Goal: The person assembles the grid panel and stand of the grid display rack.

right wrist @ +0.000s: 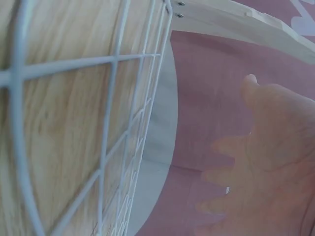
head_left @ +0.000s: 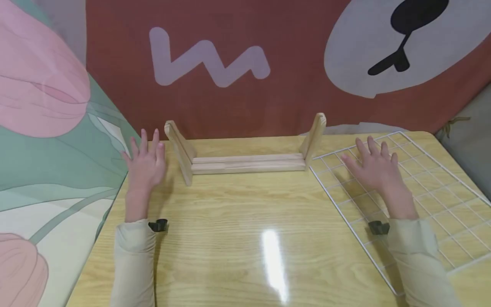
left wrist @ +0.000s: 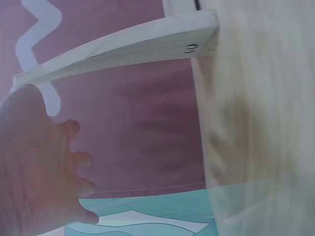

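Observation:
A wooden stand [head_left: 249, 164] with two upright side boards and a slatted base sits at the back of the table. My left hand [head_left: 146, 168] hovers just left of it, fingers spread, holding nothing. In the left wrist view, the stand's side board [left wrist: 128, 44] shows two screw heads near its lower end. My right hand [head_left: 377, 170] is held above a white wire grid panel [head_left: 347, 219], fingers spread and apart from the wires. The right wrist view shows the hand [right wrist: 270, 162] with nothing in it, beside the grid [right wrist: 110, 88].
The wood-grain table [head_left: 230, 238] carries both the stand and the grid, which lies flat on the right side. Behind stands a red-brown cloth [head_left: 230, 106] with a printed pattern. A floral cloth [head_left: 57, 170] hangs along the left edge.

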